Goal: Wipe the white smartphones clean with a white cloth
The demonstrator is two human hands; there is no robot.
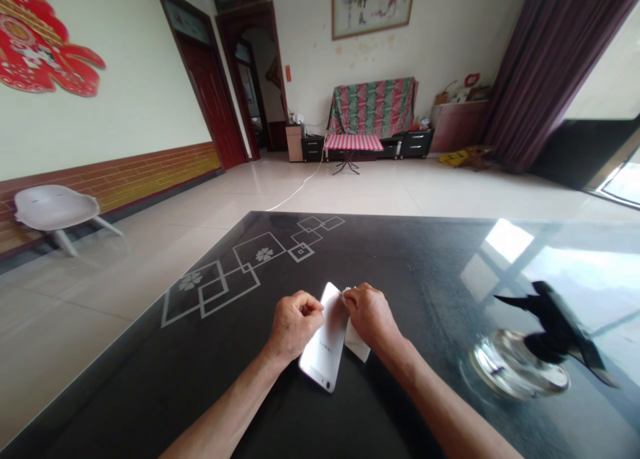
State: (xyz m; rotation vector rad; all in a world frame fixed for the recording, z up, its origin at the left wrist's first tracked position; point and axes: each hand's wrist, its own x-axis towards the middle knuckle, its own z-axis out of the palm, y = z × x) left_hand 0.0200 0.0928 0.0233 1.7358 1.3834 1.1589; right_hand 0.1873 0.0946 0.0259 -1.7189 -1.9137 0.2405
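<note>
"How are the arms placed?"

"Both are bare. The left forearm (235, 402) and the right forearm (440, 396) rise from the bottom edge and slant inward toward each other."

"And the hands?"

"The left hand (296, 322) is loosely curled, thumb and forefinger drawn together. The right hand (374, 314), near it but not touching, is curled too, knuckles uppermost."

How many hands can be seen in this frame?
2: the left hand by the left edge of the white phone, and the right hand on its right side, pinching a white cloth or tissue.
</note>
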